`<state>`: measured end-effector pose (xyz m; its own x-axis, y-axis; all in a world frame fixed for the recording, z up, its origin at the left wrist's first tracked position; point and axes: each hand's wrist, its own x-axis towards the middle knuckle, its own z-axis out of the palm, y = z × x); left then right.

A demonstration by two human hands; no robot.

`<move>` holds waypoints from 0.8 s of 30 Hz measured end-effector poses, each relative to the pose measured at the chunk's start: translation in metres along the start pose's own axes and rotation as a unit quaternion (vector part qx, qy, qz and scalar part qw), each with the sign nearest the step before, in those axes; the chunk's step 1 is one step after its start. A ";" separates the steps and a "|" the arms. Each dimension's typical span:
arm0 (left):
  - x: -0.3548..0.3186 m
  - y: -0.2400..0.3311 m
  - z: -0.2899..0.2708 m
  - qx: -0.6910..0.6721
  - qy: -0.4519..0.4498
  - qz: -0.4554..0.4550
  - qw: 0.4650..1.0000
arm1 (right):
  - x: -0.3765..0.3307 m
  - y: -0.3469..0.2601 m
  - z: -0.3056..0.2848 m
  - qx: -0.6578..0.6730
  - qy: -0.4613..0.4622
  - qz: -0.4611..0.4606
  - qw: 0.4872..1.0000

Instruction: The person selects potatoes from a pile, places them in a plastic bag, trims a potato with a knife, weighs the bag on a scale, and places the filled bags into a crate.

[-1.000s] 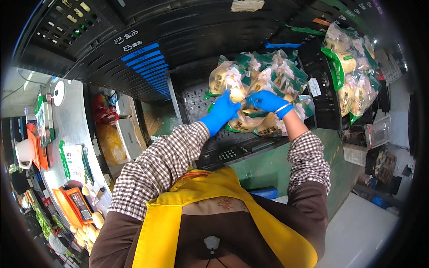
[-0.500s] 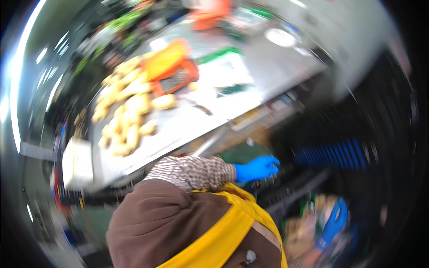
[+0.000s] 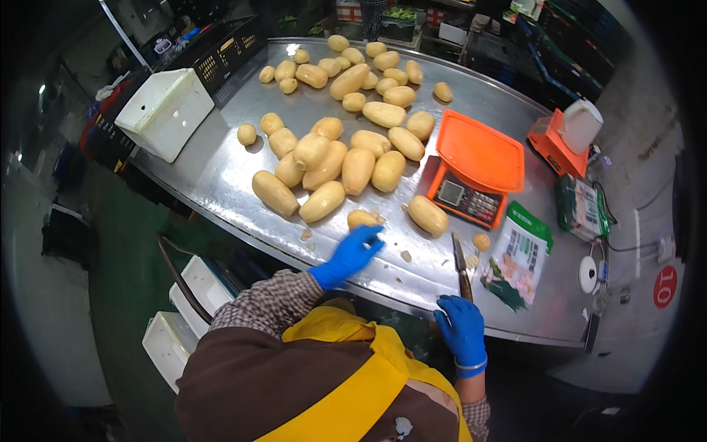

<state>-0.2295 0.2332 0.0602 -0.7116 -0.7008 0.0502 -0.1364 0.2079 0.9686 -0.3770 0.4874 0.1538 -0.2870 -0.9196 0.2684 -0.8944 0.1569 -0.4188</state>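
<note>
My left hand [image 3: 352, 258], in a blue glove, is open, its fingers reaching toward a short lotus root piece [image 3: 361, 219] near the table's front edge. Whether the fingertips touch it, I cannot tell. My right hand [image 3: 462, 329], also gloved in blue, is at the front edge, thumb apart from the fingers. Its fingertips meet the handle end of a knife [image 3: 464, 276] lying flat, blade pointing away from me; no closed grip shows. A plump lotus root [image 3: 427, 215] lies between the short piece and the knife. Many pale lotus roots [image 3: 357, 171] spread over the steel table [image 3: 221, 184].
An orange scale [image 3: 480, 151] stands right of the lotus roots, with a green-and-white printed bag [image 3: 519, 254] beside it. A second orange scale [image 3: 560, 144] is at far right. A white foam box [image 3: 166, 114] sits at the left corner; white bins [image 3: 173, 339] stand on the floor below.
My view has swung from the right side back to face the table. My right hand has come from a bin of goods at lower right to the knife; my left is now over the table.
</note>
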 end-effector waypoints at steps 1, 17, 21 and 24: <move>0.014 -0.005 -0.031 -0.008 0.058 0.002 0.998 | 0.023 0.000 0.011 0.010 -0.019 -0.010 1.000; 0.095 -0.022 -0.141 0.116 0.151 0.065 0.980 | 0.356 -0.019 0.215 -0.091 0.005 0.031 0.995; 0.080 -0.036 -0.133 0.076 0.149 0.009 0.986 | 0.359 -0.019 0.221 -0.002 -0.053 0.060 0.997; 0.071 -0.040 -0.131 0.087 0.127 -0.025 0.988 | 0.326 -0.016 0.212 0.165 -0.013 -0.005 0.986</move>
<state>-0.1842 0.0863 0.0571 -0.5077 -0.8574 0.0838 -0.2999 0.2671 0.9158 -0.3832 0.1084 0.0644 -0.2655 -0.9304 0.2527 -0.7356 0.0261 -0.6769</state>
